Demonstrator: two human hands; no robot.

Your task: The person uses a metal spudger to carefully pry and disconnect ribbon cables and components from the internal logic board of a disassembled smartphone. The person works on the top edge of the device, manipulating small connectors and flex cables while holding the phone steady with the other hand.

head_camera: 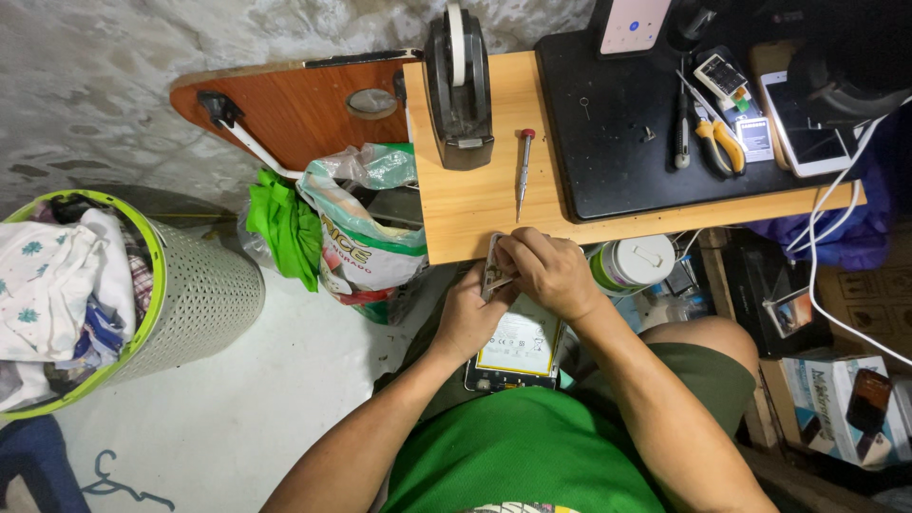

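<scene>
Opened tablet (518, 347) sits on the lap, back off, just below the wooden table (475, 204). Both hands, left hand (467, 318) and right hand (549, 275), pinch a thin flat part (494, 268) at the table edge. Looks light and bendy, probably fragile, so I'd hold it by the edges.

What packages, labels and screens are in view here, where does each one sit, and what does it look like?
Lit phone screen: top edge, upright, pale.
White phone: right on the black mat, flat, screen dark.
Printed bag: left of the wooden desk, white, green and red.
Cardboard box: lower right, white with phone picture.
Battery label: opened device on the lap, white, yellow border.
</scene>
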